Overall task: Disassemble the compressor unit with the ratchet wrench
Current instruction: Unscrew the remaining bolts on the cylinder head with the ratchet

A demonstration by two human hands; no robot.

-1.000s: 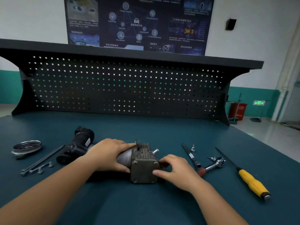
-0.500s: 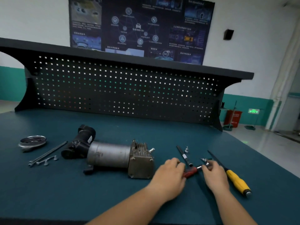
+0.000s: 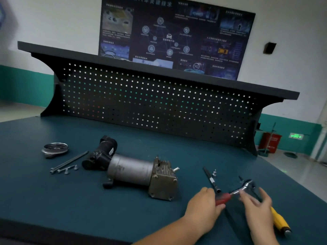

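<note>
The compressor unit (image 3: 134, 169) lies on its side on the teal bench top, a grey cylinder with a black motor end at the left and a finned metal head at the right. To its right, my left hand (image 3: 205, 209) grips the red handle of the ratchet wrench (image 3: 235, 192). The wrench's chrome head points up and to the right. My right hand (image 3: 258, 211) is blurred, its fingers spread just under the wrench's shaft; whether it touches is unclear.
A yellow-handled screwdriver (image 3: 280, 221) lies partly under my right hand. A black extension bar (image 3: 211, 180) and a small bit (image 3: 214, 172) lie behind the wrench. At the left are a round metal cap (image 3: 55, 149), long bolts (image 3: 69, 161) and small screws (image 3: 70, 169). A pegboard (image 3: 150, 103) backs the bench.
Both hands left the compressor and moved right to the ratchet wrench. My left hand took its red handle and lifted it slightly. The view tilted and swung right.
</note>
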